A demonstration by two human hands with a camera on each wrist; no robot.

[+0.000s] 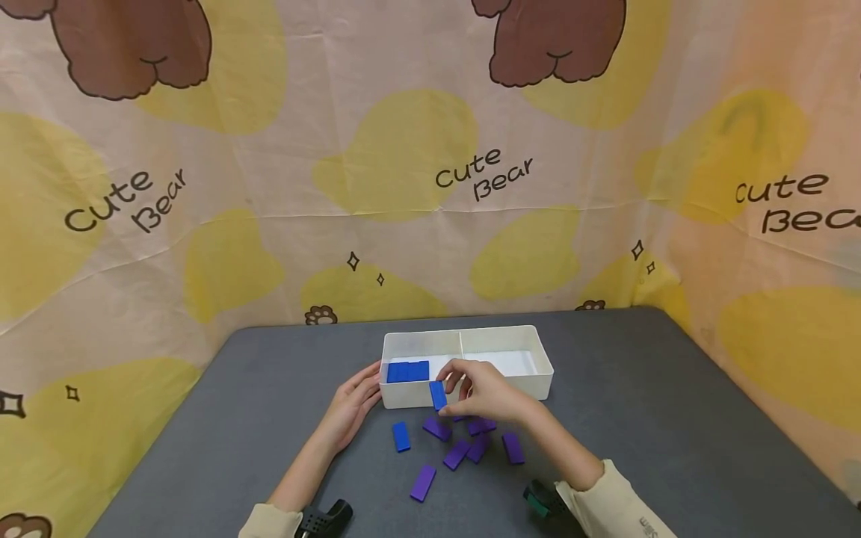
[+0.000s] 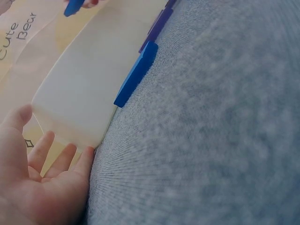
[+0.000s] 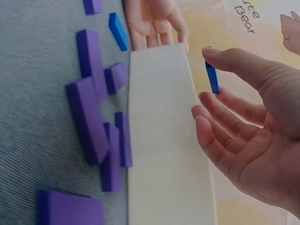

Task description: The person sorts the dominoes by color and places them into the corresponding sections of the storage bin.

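A blue block (image 1: 438, 395) is pinched between the thumb and fingers of my right hand (image 1: 487, 392), held at the front wall of a white two-compartment box (image 1: 498, 385). Blue blocks (image 1: 407, 371) lie side by side in the box's left compartment. My left hand (image 2: 51, 183) rests its extended fingers against the box's left end. On the table, a loose blue block (image 1: 400, 436) lies in front of the box. To its right are several purple blocks (image 1: 456, 454), some of them overlapping in the right wrist view.
The box stands on a grey cloth-covered table (image 1: 289, 396). Behind the table hangs a patterned curtain (image 1: 390, 164) with bears and lettering. A dark wrist device (image 1: 326, 519) sits at the left sleeve, and another device (image 1: 543, 499) is near the right sleeve.
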